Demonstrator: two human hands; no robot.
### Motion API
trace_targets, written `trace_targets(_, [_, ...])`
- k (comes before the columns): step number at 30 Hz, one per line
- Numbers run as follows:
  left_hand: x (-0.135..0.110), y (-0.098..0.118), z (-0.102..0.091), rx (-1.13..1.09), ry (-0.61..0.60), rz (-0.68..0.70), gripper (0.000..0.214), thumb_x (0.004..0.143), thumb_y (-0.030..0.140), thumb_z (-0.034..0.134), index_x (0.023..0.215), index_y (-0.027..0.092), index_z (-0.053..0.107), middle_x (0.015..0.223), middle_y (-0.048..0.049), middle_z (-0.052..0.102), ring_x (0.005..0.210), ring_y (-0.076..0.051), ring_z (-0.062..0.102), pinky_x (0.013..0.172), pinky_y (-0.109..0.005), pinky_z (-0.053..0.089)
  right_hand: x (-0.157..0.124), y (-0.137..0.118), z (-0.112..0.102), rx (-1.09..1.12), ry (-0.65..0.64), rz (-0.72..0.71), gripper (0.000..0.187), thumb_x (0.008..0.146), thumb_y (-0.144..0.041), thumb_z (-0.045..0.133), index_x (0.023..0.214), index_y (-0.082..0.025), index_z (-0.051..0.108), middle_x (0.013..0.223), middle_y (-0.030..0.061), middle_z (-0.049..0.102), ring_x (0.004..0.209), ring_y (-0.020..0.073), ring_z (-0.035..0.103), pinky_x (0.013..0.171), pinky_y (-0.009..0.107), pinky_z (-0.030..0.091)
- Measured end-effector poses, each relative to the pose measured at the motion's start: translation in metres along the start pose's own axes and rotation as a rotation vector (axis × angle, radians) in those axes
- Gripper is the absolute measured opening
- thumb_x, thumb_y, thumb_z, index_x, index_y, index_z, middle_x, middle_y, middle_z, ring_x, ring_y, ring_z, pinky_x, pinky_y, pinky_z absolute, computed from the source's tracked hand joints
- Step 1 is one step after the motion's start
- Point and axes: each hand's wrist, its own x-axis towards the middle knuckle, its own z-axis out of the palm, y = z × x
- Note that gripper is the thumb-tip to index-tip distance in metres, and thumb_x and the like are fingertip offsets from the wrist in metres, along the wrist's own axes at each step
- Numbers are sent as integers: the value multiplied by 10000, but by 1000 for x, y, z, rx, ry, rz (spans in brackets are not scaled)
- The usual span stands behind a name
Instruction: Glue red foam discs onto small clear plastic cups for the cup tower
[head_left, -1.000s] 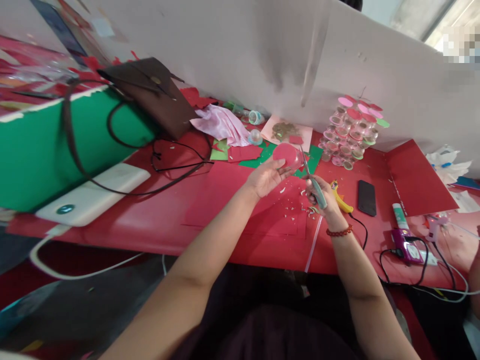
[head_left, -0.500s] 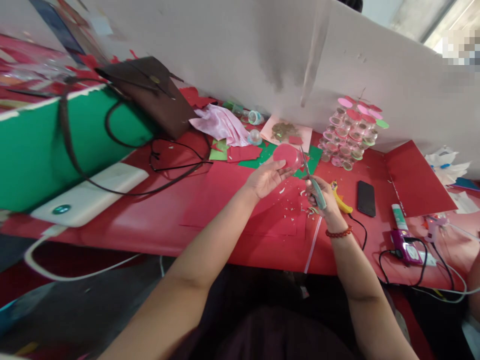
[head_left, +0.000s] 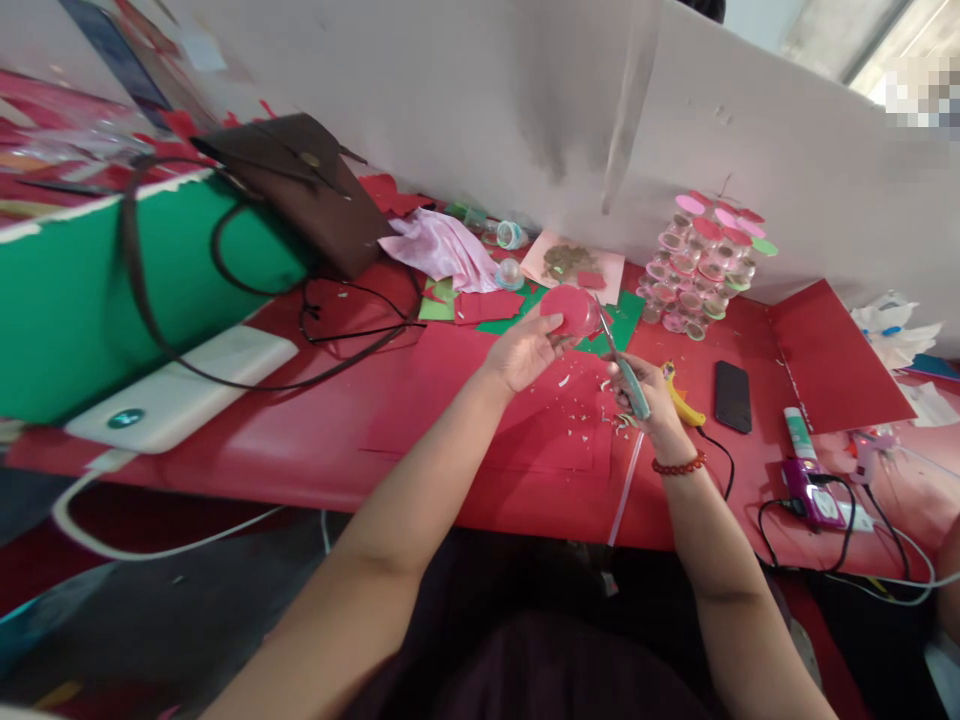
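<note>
My left hand [head_left: 523, 354] grips a small clear plastic cup with a red paper disc [head_left: 568, 308] over its end. Closed around the grey-green handles of a pair of scissors [head_left: 632, 384] is my right hand [head_left: 654, 402]. The scissor blades point up and away, their tips at the right edge of the red disc; whether they touch it I cannot tell. Below both hands lie red paper sheets [head_left: 450, 410] scattered with small pale clippings [head_left: 577, 425]. A green sheet [head_left: 626, 318] is behind the cup.
A stack of clear cups with coloured discs [head_left: 697, 270] stands at back right. Nearby are a yellow hot-glue gun [head_left: 684, 400], a phone [head_left: 732, 397], a glue stick [head_left: 799, 432] and a purple plug adapter [head_left: 821, 498]. At left are a brown bag [head_left: 307, 190] and a white power bank [head_left: 184, 390].
My left hand and the cup with the red disc have shifted slightly to the left. The scissors in my right hand have moved slightly left too, their blades now at the disc's edge.
</note>
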Motion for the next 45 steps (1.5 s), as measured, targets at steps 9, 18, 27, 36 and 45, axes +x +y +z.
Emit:
trace_targets(9, [3,0,-2,1,-1,-5,181,705,165,786,788,207,630,849,-4,768,874,-191,749,948,-369,586,1,3,-2,-15,-11,-11,632,596,-570,890,1056,-159,752,552,-98,476,405,32,371,380,206,238])
trace_targets(18, [2,4,-2,-2,16,24,356,723,203,784,1064,222,685,900,-6,776,910,-201,751,983,-386,575,0,3,0,-38,-7,-5,679,566,-555,903,1085,-144,749,509,-108,473,389,37,384,365,191,258])
trace_targets(27, [3,7,-3,-95,14,6,192,743,177,758,895,201,643,857,7,763,788,-171,735,1012,-452,581,0,2,-1,-71,-14,13,716,554,-537,907,1122,-134,744,500,-116,467,381,47,403,348,193,276])
trace_targets(36, [6,8,-5,-112,59,50,215,738,186,770,923,208,664,868,-18,768,901,-222,737,1021,-456,563,1,5,0,-107,-13,-2,693,563,-542,906,1100,-137,739,509,-115,448,385,54,394,361,216,267])
trace_targets(45, [8,6,-4,-129,124,63,197,746,172,759,924,176,676,981,-69,775,1099,-250,706,1041,-430,550,3,3,-4,-25,-19,-63,542,618,-557,880,973,-193,694,588,-97,478,462,30,346,442,208,248])
